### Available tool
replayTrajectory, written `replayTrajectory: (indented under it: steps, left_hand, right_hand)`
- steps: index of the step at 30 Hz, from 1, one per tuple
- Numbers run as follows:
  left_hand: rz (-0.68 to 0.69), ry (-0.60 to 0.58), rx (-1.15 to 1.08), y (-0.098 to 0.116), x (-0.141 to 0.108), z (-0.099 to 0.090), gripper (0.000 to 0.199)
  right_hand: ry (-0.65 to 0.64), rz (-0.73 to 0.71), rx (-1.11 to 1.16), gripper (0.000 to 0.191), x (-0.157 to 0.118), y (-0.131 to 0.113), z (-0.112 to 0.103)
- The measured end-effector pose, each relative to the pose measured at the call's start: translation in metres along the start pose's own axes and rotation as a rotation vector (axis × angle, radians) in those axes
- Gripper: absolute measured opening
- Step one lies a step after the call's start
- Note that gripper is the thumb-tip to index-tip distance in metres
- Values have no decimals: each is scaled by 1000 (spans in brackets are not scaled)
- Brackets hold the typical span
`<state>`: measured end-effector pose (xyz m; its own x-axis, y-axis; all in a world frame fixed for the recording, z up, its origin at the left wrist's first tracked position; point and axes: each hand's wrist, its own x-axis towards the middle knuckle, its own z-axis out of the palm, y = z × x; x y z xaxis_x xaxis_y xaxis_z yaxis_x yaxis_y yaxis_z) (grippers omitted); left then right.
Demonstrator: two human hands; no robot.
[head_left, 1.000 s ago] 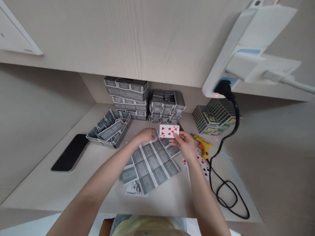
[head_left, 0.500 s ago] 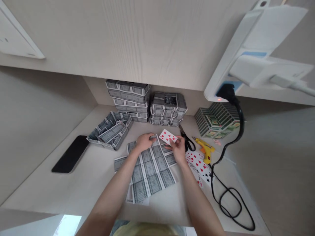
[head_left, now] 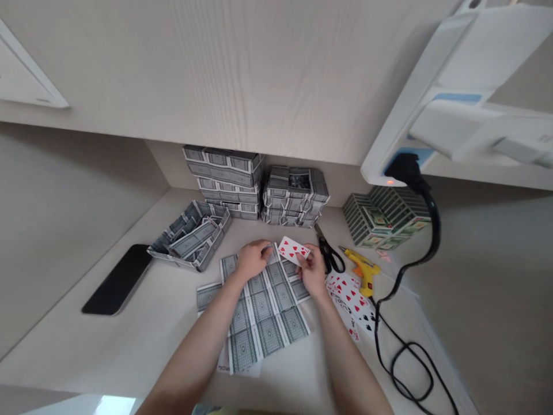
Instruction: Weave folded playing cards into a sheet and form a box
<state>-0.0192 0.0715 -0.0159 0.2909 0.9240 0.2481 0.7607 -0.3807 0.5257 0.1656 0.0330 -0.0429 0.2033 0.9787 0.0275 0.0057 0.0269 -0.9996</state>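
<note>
A panel of joined playing cards (head_left: pixel 263 308), grey patterned backs up, lies in front of me at a slant. My left hand (head_left: pixel 253 260) grips its far edge, fingers curled and thumb near the top corner. Between the thumb and fingers of my right hand (head_left: pixel 313 270) is a playing card (head_left: pixel 290 249), its red hearts face up, held just beside the panel's top right corner. More grey-backed cards stick out from under the panel on both sides. Loose face-up cards (head_left: pixel 351 294) lie to the right of my right forearm.
Black-handled scissors (head_left: pixel 332 256) and a yellow glue gun (head_left: pixel 363 268) with a black cord (head_left: pixel 401 351) lie at right. Behind are stacked card boxes (head_left: pixel 228 184), another card stack (head_left: pixel 296 199) and green card boxes (head_left: pixel 380 216). An open card tray (head_left: pixel 201 262) and a phone (head_left: pixel 116 282) are left.
The whole view has shifted slightly, so the things sit a little lower. Both hands keep their grips, with the hearts card still by the panel's top right corner.
</note>
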Motion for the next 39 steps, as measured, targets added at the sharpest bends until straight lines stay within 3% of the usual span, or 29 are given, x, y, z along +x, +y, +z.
replayTrajectory:
  steps: [5, 10, 17, 22, 28, 39]
  left_hand:
    - [36, 81, -54, 2, 0, 0, 25]
    - [30, 101, -49, 3, -1, 0, 21]
    - [34, 99, -52, 3, -1, 1, 20]
    - [32, 94, -56, 4, 0, 1, 20]
    - [32, 86, -74, 4, 1, 0, 20]
    - [36, 81, -132, 2, 3, 2, 18]
  right_hand:
    - [5, -67, 3, 37, 6, 4, -5]
    - [-17, -42, -101, 38, 13, 2, -7]
    - [-110, 93, -233, 38, 33, -6, -9]
    - [-231, 57, -326, 34, 54, -17, -18]
    - [-356, 95, -313, 33, 65, -32, -21]
    - [-393, 165, -224, 32, 72, -27, -8]
